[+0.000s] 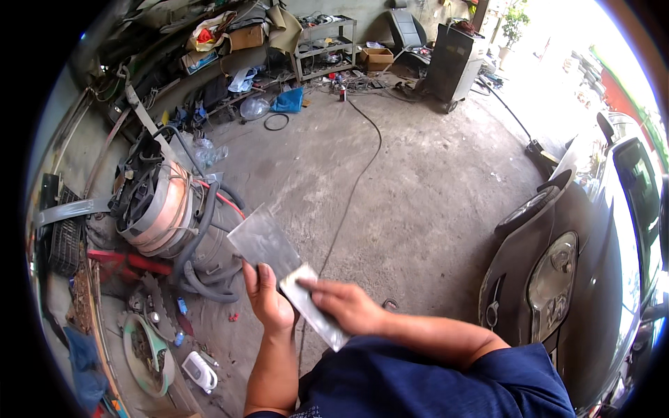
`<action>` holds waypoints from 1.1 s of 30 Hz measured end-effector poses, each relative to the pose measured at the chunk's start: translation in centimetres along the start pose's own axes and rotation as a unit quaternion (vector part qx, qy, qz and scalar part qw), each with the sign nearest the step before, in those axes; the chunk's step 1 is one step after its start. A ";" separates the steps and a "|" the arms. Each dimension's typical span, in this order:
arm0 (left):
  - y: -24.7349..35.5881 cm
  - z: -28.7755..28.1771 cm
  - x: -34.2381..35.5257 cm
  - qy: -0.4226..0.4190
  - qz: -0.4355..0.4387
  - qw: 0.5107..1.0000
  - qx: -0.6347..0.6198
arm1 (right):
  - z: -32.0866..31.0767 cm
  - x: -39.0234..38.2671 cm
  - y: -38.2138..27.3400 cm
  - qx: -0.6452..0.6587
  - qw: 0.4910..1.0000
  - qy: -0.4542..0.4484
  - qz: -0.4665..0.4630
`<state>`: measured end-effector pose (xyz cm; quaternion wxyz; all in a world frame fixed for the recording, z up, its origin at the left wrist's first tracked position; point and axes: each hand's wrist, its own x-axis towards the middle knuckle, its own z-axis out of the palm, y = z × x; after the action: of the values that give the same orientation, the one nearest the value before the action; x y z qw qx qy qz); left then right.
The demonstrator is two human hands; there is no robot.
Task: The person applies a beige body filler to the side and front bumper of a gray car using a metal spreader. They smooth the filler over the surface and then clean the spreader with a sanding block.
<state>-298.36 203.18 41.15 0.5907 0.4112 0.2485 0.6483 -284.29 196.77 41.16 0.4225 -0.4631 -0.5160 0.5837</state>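
In front of my body I hold a flat grey rectangular sheet [265,242] with a smooth, dull surface. My left hand [270,301] grips its lower edge, thumb raised at the near side and some fingers hidden. Against the sheet's lower right corner lies a pale, flat, long strip [317,322], tilted down to the right. My right hand [347,306] is closed over this strip, fingers pointing left and slightly blurred. Whether the strip is separate from the sheet or joined to it, I cannot tell.
A dusty drum-shaped vacuum [164,209] with a hose stands at left. A dark car [557,279] fills the right side. A black cable [369,153] crosses the concrete floor. Farther back are a grey cabinet [451,66], a metal shelf [324,49] and a cardboard box [376,58].
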 end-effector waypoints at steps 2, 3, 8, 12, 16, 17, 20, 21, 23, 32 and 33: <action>-0.2 0.1 0.2 -0.005 0.004 1.000 0.002 | -0.5 0.3 -0.1 0.081 0.996 0.017 0.015; -0.6 0.7 -0.3 -0.006 -0.003 1.000 -0.024 | -0.8 0.6 -0.2 0.124 0.992 0.024 0.025; 0.2 0.7 0.0 0.019 -0.019 0.998 -0.049 | -0.3 0.6 -1.1 0.118 0.992 0.030 0.033; -0.5 1.3 -0.5 -0.026 -0.019 0.998 -0.045 | -0.8 0.4 -0.7 0.173 0.983 0.052 0.037; 0.7 0.7 0.4 -0.004 -0.037 0.998 -0.045 | -0.4 0.8 -0.8 0.110 0.992 0.050 0.036; 0.7 0.2 0.9 0.002 -0.031 0.999 -0.021 | 0.5 0.4 -0.3 -0.010 0.998 0.053 -0.044; 0.1 0.1 0.1 -0.020 -0.073 0.996 -0.054 | -0.2 0.6 -0.6 0.121 0.991 0.056 -0.013; -0.1 -0.2 -0.2 -0.019 -0.089 0.991 -0.103 | -0.9 1.3 -2.1 0.127 0.990 0.059 0.033; 0.5 0.2 0.4 -0.031 -0.079 0.991 -0.105 | -1.3 2.2 -1.9 0.088 0.992 0.086 -0.024; -2.1 -1.0 0.3 -0.128 -0.175 0.968 -0.123 | -7.9 4.2 -4.4 0.082 0.986 0.142 -0.017; -2.2 -0.7 0.7 -0.091 -0.186 0.966 -0.155 | -9.0 4.3 -5.1 0.096 0.982 0.157 -0.036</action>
<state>-297.66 204.39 39.22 0.7778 0.3185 0.1618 0.5171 -276.38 203.44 45.44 0.5614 -0.4877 -0.4011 0.5349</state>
